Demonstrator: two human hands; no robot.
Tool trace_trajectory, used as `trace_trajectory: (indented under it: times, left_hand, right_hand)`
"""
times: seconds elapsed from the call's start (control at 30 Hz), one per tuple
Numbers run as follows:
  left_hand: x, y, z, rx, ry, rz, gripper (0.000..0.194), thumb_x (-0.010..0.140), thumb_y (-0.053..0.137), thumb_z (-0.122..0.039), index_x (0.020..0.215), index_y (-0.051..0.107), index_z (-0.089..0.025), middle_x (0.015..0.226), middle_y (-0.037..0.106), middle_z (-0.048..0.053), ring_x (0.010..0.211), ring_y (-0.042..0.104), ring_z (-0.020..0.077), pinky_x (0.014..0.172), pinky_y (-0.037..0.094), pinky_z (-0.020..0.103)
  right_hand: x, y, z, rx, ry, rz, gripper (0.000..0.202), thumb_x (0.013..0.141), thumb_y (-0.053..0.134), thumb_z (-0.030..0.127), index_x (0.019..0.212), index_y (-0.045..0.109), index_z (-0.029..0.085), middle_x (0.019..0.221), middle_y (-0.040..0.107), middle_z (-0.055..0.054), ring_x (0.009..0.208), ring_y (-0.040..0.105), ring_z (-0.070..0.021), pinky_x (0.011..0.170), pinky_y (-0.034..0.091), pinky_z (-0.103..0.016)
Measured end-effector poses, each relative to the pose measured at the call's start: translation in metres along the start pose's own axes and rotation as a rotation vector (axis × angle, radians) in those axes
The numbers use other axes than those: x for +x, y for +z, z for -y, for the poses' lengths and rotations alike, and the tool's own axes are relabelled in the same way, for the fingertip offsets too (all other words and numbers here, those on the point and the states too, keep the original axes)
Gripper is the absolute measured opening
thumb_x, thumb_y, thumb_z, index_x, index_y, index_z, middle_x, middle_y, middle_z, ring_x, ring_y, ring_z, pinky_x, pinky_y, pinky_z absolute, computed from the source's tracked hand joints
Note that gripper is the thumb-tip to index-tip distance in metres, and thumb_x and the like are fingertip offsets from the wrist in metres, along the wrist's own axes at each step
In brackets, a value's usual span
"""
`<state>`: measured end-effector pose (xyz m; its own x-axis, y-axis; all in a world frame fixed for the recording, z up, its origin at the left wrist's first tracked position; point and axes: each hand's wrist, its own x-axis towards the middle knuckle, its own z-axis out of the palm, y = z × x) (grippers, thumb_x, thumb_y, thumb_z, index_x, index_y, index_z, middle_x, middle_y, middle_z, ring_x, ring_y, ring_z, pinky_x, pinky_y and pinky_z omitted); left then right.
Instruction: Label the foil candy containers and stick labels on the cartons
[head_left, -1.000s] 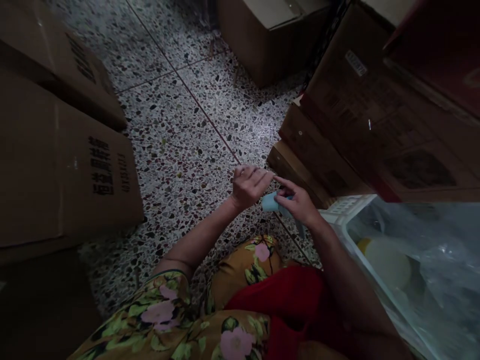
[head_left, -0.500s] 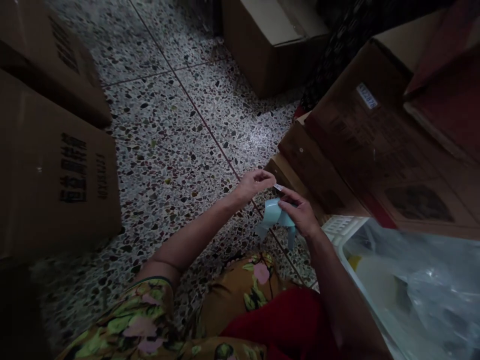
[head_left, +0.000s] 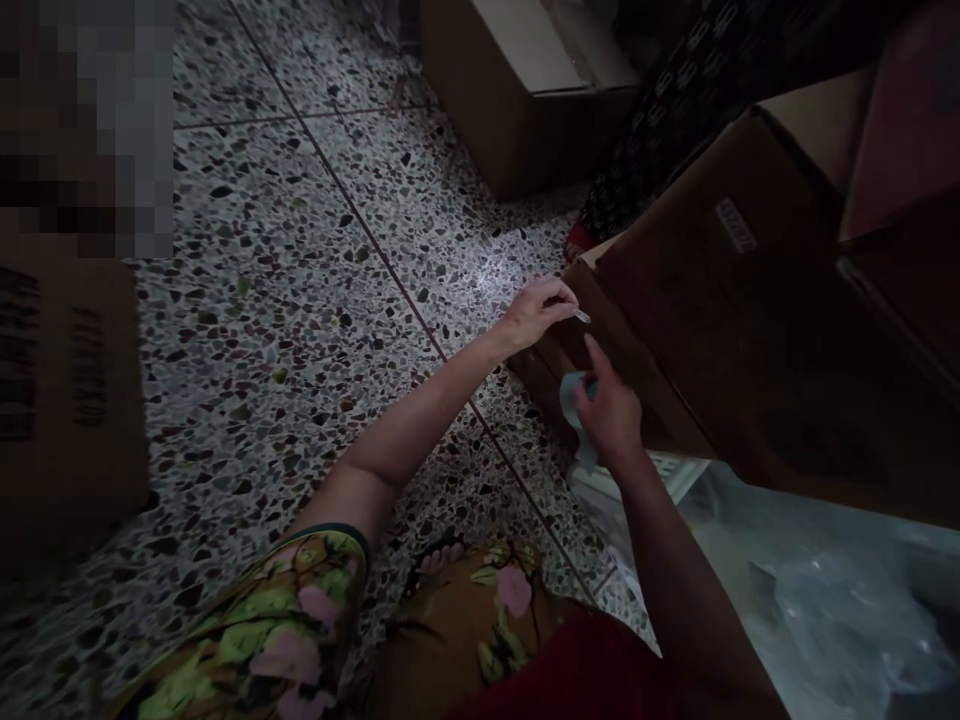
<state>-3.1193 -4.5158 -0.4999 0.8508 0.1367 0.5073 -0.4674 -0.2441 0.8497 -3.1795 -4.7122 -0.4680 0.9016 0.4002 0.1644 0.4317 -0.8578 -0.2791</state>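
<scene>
My left hand (head_left: 538, 315) pinches a small white label (head_left: 582, 316) between its fingertips, close to the side of a brown carton (head_left: 622, 340). Just below and to the right, my right hand (head_left: 609, 405) has its index finger stretched toward the label without touching it. A curled light-blue strip (head_left: 574, 405) hangs from between the thumb and other fingers of that hand. The strip's lower end dangles above the rim of a white plastic basket (head_left: 679, 478).
A larger carton with a small printed sticker (head_left: 735, 225) stands at right. Another carton (head_left: 517, 120) is at the top, near a person's patterned trouser leg (head_left: 652, 120). One more carton (head_left: 75, 390) stands left. Clear plastic (head_left: 847, 610) fills the basket.
My left hand has moved up and right with the label, away from my right hand. My right hand has turned, its index finger now raised. The view has shifted and darkened.
</scene>
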Motion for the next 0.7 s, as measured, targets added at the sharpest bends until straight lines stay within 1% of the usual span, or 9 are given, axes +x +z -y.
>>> trace_trajectory:
  times: [0.1, 0.2, 0.3, 0.43, 0.57, 0.7]
  left_hand:
    - [0.009, 0.003, 0.004, 0.016, 0.021, -0.01, 0.007, 0.084, 0.063, -0.021, 0.078, 0.064, -0.017, 0.084, 0.06, 0.001, 0.087, 0.054, 0.0154, 0.088, 0.043, 0.032]
    - [0.012, 0.005, 0.006, 0.044, 0.032, -0.031, 0.006, 0.084, 0.063, -0.019, 0.078, 0.065, -0.017, 0.085, 0.058, 0.001, 0.087, 0.053, 0.0158, 0.088, 0.043, 0.033]
    - [0.012, 0.009, 0.009, 0.071, 0.044, -0.052, 0.005, 0.083, 0.065, -0.017, 0.077, 0.065, -0.018, 0.084, 0.057, 0.0, 0.088, 0.053, 0.0163, 0.089, 0.043, 0.035]
    - [0.011, 0.016, 0.013, 0.117, 0.054, -0.1, 0.006, 0.084, 0.067, -0.016, 0.078, 0.065, -0.018, 0.087, 0.057, 0.001, 0.091, 0.054, 0.0175, 0.092, 0.044, 0.038]
    - [0.008, 0.022, 0.016, 0.155, 0.04, -0.147, 0.006, 0.088, 0.066, -0.02, 0.082, 0.066, -0.019, 0.093, 0.059, 0.002, 0.098, 0.056, 0.0202, 0.096, 0.043, 0.042]
    - [0.005, 0.03, 0.017, 0.182, 0.042, -0.211, 0.01, 0.09, 0.069, -0.027, 0.084, 0.066, -0.02, 0.095, 0.061, 0.003, 0.101, 0.057, 0.0216, 0.097, 0.043, 0.042]
  right_hand:
    - [0.01, 0.0, 0.004, -0.089, -0.039, -0.028, 0.067, 0.088, 0.047, 0.024, 0.155, 0.04, 0.026, 0.114, 0.072, -0.012, 0.07, 0.062, -0.0195, 0.068, 0.052, -0.033]
    - [0.016, 0.0, 0.008, -0.185, -0.058, -0.05, 0.067, 0.09, 0.047, 0.021, 0.156, 0.038, 0.028, 0.103, 0.072, -0.011, 0.066, 0.06, -0.0172, 0.065, 0.052, -0.03]
    - [0.02, 0.001, 0.01, -0.266, -0.05, -0.07, 0.068, 0.089, 0.049, 0.019, 0.156, 0.039, 0.03, 0.093, 0.069, -0.009, 0.063, 0.058, -0.016, 0.062, 0.05, -0.028]
    - [0.024, 0.004, 0.01, -0.324, -0.01, -0.07, 0.071, 0.089, 0.049, 0.016, 0.157, 0.036, 0.032, 0.09, 0.066, -0.01, 0.062, 0.058, -0.0158, 0.061, 0.05, -0.029]
    - [0.025, 0.007, 0.009, -0.37, -0.016, -0.107, 0.07, 0.089, 0.048, 0.014, 0.156, 0.037, 0.03, 0.086, 0.065, -0.01, 0.061, 0.056, -0.0159, 0.06, 0.05, -0.029]
    - [0.024, 0.01, 0.011, -0.396, -0.007, -0.138, 0.071, 0.089, 0.045, 0.011, 0.157, 0.037, 0.031, 0.086, 0.065, -0.01, 0.06, 0.056, -0.0159, 0.059, 0.05, -0.03]
